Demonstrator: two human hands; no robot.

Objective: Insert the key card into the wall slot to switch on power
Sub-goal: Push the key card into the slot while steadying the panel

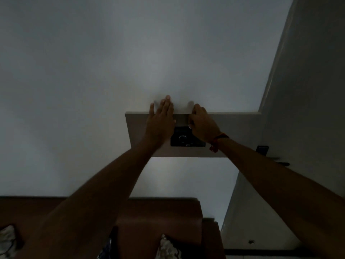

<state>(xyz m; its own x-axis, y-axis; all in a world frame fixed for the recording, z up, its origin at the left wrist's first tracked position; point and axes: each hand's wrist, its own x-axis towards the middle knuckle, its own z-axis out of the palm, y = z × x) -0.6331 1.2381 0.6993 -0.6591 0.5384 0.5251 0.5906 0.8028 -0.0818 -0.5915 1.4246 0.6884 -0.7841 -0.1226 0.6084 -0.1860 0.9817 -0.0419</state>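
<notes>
The room is dim. A beige panel is fixed to the white wall, and on it sits a black wall unit with a round dial. A pale key card stands upright just above the unit, its lower edge at the unit's top; the slot itself is hidden. My right hand, with a red thread at the wrist, pinches the card's right edge. My left hand lies flat against the panel and wall to the left of the card, fingers apart and holding nothing.
A grey door stands at the right with a dark lock plate and handle. Below the panel is brown furniture with patterned cushions on it.
</notes>
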